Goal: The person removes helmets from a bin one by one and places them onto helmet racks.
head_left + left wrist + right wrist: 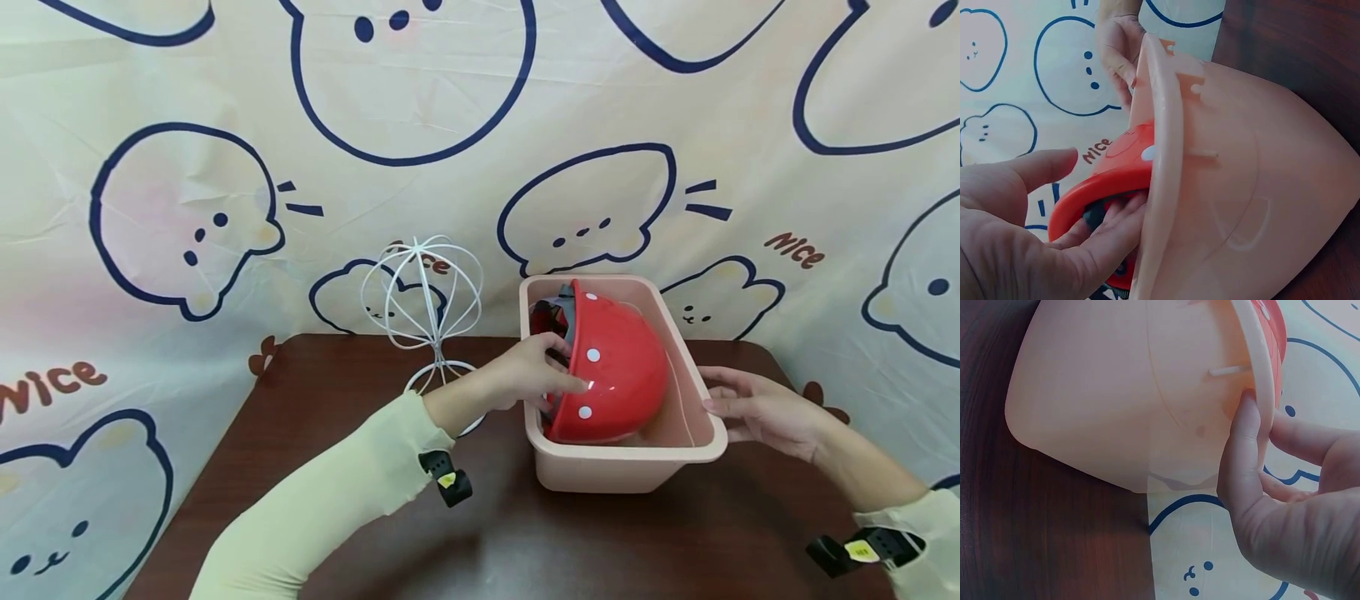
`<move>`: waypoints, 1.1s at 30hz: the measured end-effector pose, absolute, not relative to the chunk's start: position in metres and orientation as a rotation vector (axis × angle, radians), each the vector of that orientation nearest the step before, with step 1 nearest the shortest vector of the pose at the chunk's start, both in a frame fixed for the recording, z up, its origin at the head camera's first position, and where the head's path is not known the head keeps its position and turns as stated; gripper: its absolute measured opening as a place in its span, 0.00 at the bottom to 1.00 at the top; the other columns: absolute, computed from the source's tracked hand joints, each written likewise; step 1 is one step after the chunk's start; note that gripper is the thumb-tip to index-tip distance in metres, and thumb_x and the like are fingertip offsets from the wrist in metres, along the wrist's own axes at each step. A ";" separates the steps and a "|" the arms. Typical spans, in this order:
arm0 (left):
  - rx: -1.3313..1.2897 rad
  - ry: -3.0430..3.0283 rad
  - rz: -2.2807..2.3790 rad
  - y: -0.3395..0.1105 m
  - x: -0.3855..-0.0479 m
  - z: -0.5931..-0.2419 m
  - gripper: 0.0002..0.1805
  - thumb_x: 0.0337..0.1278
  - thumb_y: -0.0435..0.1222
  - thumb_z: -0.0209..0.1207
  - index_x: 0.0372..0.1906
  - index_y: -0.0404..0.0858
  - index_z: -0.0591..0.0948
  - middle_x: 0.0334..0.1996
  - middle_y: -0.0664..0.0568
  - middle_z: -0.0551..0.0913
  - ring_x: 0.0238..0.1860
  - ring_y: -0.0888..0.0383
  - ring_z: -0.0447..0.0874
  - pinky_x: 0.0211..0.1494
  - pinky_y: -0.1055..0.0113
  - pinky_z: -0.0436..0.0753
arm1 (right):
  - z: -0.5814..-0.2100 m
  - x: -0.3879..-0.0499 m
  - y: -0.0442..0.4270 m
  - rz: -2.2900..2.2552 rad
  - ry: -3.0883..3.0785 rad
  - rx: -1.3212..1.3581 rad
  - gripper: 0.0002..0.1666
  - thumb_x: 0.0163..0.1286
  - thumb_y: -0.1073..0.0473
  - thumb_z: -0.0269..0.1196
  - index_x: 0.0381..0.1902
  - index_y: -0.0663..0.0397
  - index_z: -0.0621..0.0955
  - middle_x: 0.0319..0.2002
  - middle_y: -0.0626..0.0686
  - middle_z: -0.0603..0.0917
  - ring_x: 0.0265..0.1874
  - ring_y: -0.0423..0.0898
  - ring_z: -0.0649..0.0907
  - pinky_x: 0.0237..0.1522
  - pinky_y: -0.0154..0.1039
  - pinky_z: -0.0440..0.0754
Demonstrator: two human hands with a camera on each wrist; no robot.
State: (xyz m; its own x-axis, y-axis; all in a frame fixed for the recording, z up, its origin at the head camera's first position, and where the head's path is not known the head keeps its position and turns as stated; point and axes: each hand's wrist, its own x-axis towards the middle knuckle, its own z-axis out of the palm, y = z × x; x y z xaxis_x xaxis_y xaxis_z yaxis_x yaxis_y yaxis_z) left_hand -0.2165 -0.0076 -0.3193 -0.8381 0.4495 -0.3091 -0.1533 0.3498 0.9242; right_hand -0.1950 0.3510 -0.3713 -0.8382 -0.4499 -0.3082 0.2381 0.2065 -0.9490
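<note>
red helmet (622, 367) lies on its side within the pink bin (600, 473), opening to the left. left hand (538, 371) grips the helmet's edge, fingers inside the opening, thumb over the shell. right hand (757, 408) pinches the bin's rim. white wire stand (437, 342) upright, left of the bin. progress, judged: helmet inside bin, letting go not done; whether going in or out, cannot tell.

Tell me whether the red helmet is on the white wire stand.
No, the helmet is in the pink bin, apart from the stand.
</note>
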 end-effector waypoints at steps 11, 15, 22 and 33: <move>0.342 2.259 1.437 0.004 -0.209 -0.326 0.32 0.53 0.26 0.72 0.63 0.34 0.73 0.42 0.46 0.82 0.41 0.52 0.86 0.42 0.53 0.90 | -0.370 -0.195 0.350 -1.676 1.969 -0.186 0.42 0.79 0.65 0.54 0.78 0.68 0.44 0.52 0.47 0.84 0.49 0.48 0.86 0.50 0.53 0.87; 0.404 2.350 1.405 0.006 -0.206 -0.326 0.30 0.55 0.26 0.70 0.63 0.33 0.74 0.44 0.47 0.83 0.43 0.53 0.86 0.47 0.53 0.89 | -0.370 -0.195 0.350 -1.671 1.978 -0.197 0.42 0.79 0.65 0.55 0.77 0.69 0.44 0.52 0.47 0.84 0.48 0.48 0.86 0.50 0.53 0.87; 0.423 2.435 1.383 0.008 -0.203 -0.330 0.28 0.55 0.28 0.71 0.62 0.34 0.76 0.46 0.48 0.84 0.46 0.53 0.87 0.48 0.56 0.89 | -0.372 -0.195 0.351 -1.676 1.994 -0.196 0.40 0.78 0.64 0.55 0.77 0.67 0.47 0.52 0.47 0.84 0.48 0.48 0.86 0.49 0.53 0.87; 0.361 2.303 1.606 -0.004 -0.208 -0.327 0.29 0.57 0.25 0.68 0.64 0.32 0.75 0.46 0.45 0.85 0.41 0.53 0.89 0.42 0.55 0.90 | -0.373 -0.194 0.350 -1.666 2.027 -0.190 0.40 0.78 0.64 0.56 0.77 0.69 0.48 0.51 0.46 0.84 0.47 0.48 0.86 0.48 0.53 0.87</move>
State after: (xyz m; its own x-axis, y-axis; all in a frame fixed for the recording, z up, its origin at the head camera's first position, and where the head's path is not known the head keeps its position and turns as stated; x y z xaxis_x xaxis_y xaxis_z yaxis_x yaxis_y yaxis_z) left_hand -0.2083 -0.0041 -0.3271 -0.9204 0.3759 -0.1073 0.0293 0.3399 0.9400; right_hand -0.1942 0.3498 -0.3731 -0.8627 -0.4135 -0.2911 0.2055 0.2393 -0.9489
